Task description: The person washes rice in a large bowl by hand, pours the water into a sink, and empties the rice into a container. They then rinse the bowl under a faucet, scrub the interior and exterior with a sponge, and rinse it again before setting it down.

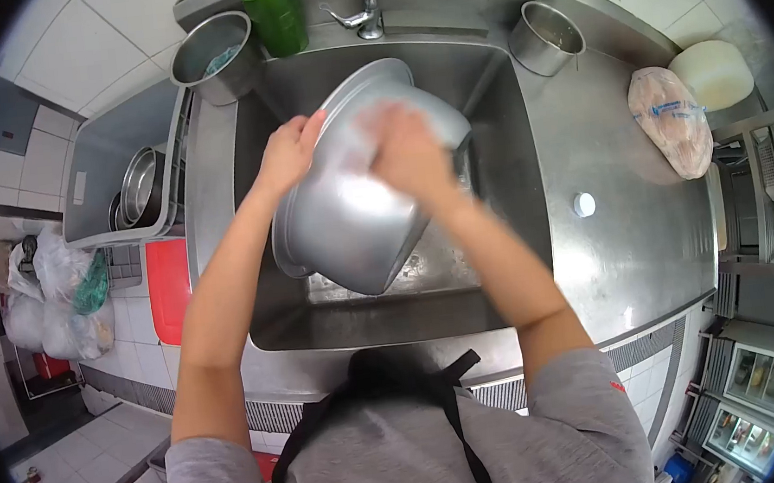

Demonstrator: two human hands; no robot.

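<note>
A large silver metal basin (338, 214) leans tilted on its side in the sink (262, 253), its outer wall facing up. My left hand (292, 153) is closed on the basin's rim at the upper left, thumb on the outer wall. Over the upper part of that wall, my right hand (416, 155) is smeared by motion. Its fingers are blurred, and I cannot make out whether anything lies under them. The inside of the basin is hidden from me.
Behind the sink is a faucet (370, 20). A steel pot (216, 58) and a green bottle (275, 15) stand at the back left. A smaller steel pot (546, 38), a wrapped bag (671, 121) and a white round container (711, 75) are on the right. A grey bin (110, 124) holds metal pans.
</note>
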